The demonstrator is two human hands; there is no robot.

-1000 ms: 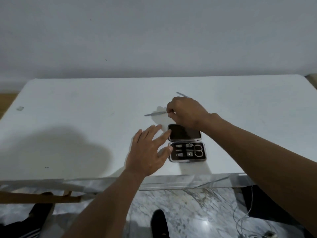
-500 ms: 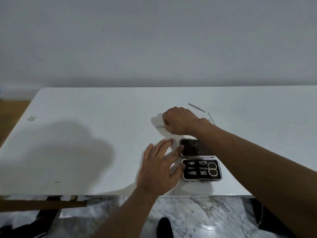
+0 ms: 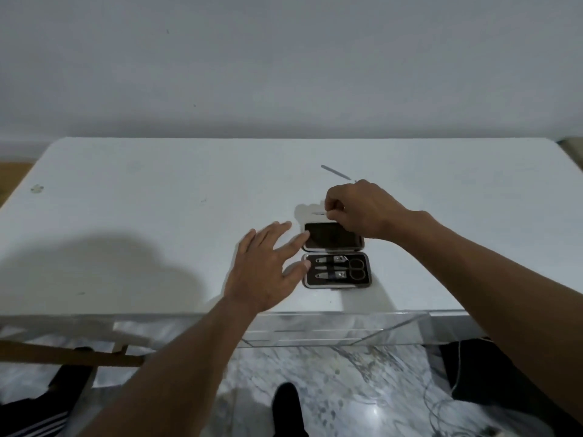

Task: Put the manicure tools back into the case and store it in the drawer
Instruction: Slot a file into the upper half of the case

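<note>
An open manicure case lies near the front edge of the white table. Its lower half holds scissors and clippers; its dark lid half lies flat behind. My right hand hovers over the lid's far edge, fingers pinched on a thin metal tool whose tip pokes out to the left. My left hand rests with spread fingers against the case's left side. Another slim metal tool lies on the table behind my right hand.
A clear acrylic drawer unit sits under the table's front edge, below the case. The floor is marble. A dark shoe and white cables are down there. A wooden bar runs at lower left.
My right hand has drawn the thin tool in from the left toward the case lid, and less of the tool shows. My left hand stays beside the case. The camera view shifted.
</note>
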